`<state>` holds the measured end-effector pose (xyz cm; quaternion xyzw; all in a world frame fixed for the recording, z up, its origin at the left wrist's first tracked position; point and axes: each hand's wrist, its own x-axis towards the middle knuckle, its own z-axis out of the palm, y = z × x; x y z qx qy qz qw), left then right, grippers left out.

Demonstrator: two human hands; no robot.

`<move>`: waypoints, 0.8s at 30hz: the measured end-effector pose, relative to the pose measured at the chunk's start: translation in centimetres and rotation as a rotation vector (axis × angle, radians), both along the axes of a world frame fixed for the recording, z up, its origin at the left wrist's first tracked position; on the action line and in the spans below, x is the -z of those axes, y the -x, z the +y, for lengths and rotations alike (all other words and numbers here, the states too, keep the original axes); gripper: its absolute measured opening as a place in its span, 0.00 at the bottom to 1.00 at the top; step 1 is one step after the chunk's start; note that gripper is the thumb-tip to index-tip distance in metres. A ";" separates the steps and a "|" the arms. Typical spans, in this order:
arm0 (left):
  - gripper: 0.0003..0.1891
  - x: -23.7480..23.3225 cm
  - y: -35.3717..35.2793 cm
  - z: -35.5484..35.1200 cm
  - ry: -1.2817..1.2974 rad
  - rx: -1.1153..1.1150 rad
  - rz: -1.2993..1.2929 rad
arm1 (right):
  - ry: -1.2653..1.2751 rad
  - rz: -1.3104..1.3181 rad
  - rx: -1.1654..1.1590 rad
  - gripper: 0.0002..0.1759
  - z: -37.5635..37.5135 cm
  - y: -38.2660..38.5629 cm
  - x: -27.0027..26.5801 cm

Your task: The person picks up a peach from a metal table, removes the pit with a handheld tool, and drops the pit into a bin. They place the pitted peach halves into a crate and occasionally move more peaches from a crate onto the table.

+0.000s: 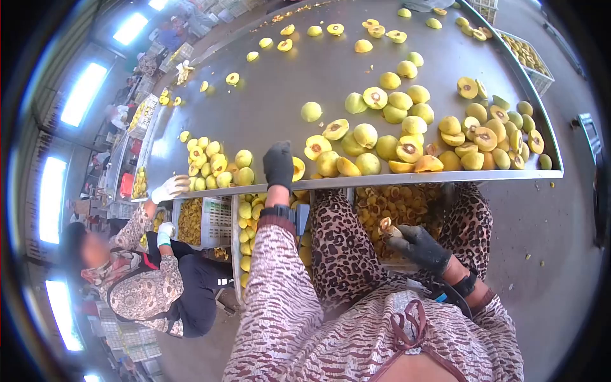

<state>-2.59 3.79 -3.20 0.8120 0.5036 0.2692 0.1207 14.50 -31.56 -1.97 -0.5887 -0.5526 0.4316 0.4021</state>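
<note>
My left hand, in a dark glove, is over the near edge of the metal table with its fingers curled closed. What it holds, if anything, is hidden. A yellow peach half shows right beside it, partly covered by the hand. Lower down, above my lap, my right hand in a dark glove is closed around a short pale piece with a brown end, too small to name surely. Whole and halved peaches, some with pits showing, lie heaped on the table to the right of my left hand.
The metal table has a raised rim. Below it stand a crate of yellow peach pieces between my knees and a crate of peach halves. At left sits a co-worker in pale gloves. Another full crate stands far right.
</note>
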 end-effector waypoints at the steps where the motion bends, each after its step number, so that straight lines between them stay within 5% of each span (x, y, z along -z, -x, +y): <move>1: 0.17 0.0 -0.5 0.2 -0.002 0.121 0.152 | 0.001 0.003 -0.002 0.13 -0.2 -0.2 0.9; 2: 0.17 0.4 -1.7 -0.1 -0.040 0.008 0.450 | -0.125 -0.089 0.001 0.10 -0.5 -0.4 2.4; 4: 0.17 0.9 -2.3 0.8 0.078 0.258 0.181 | -0.247 -0.177 0.013 0.09 -0.4 -0.9 2.6; 5: 0.17 1.5 -2.9 1.0 0.087 0.264 0.189 | -0.098 -0.033 0.061 0.11 -0.8 -1.1 2.4; 7: 0.21 1.5 -4.6 -0.4 0.371 0.321 -0.224 | 0.066 0.120 0.101 0.14 -1.4 -1.5 1.4; 8: 0.25 1.1 -5.6 -2.1 0.221 0.233 0.012 | 0.004 0.005 0.085 0.12 -1.2 -1.7 1.1; 10: 0.28 0.9 -7.0 -3.6 0.082 0.276 0.081 | -0.059 -0.109 0.067 0.13 -0.6 -2.1 0.7; 12: 0.29 0.7 -8.0 -2.9 0.189 0.312 0.085 | -0.080 0.026 0.124 0.20 0.0 -2.3 0.1; 16: 0.32 -0.3 -10.8 -4.9 0.366 0.481 0.017 | -0.162 0.341 0.230 0.18 2.1 -1.7 -3.2; 18: 0.30 -0.2 -13.9 -8.0 0.418 0.538 0.035 | 0.195 1.096 0.250 0.14 2.7 -1.6 -4.5; 20: 0.26 2.0 -16.3 -10.1 0.178 0.701 -0.151 | 0.111 1.073 0.310 0.13 2.8 -1.1 -5.0; 24: 0.22 2.3 -17.5 -10.2 0.277 0.622 -0.326 | 0.085 1.023 0.412 0.09 0.4 -1.6 -5.7</move>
